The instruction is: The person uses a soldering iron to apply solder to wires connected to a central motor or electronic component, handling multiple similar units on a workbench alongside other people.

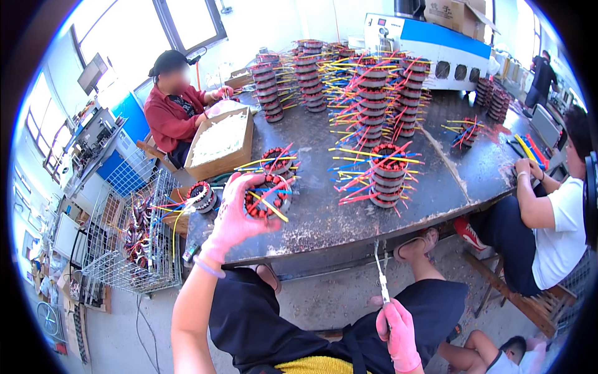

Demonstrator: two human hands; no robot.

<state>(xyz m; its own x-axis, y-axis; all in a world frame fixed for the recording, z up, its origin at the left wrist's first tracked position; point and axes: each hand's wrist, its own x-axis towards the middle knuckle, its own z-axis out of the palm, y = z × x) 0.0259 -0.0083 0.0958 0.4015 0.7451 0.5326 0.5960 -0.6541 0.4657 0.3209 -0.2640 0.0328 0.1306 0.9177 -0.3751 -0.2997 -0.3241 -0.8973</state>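
Observation:
My left hand [232, 221], in a pink glove, grips the near side of a wire-wound motor stator [269, 198] just over the table's front edge. Red, blue and yellow leads stick out of this ring. In my right hand [398, 333], also gloved in pink, is a slim white tool [384, 290] with a thin, pale tip pointing up toward the table; its exact kind is unclear. Close to my left hand, one stator [200, 197] lies to the left and another [278, 162] sits just behind. A short stator stack [387, 181] stands to the right.
Tall stator stacks [370, 106] stand at the back of the dark table [324, 224]. A cardboard box [218, 144] of white pieces is beside a person in red [174, 118]. A wire basket [134, 249] stands left. Another person [551, 212] sits right, near coloured-handled tools [529, 149].

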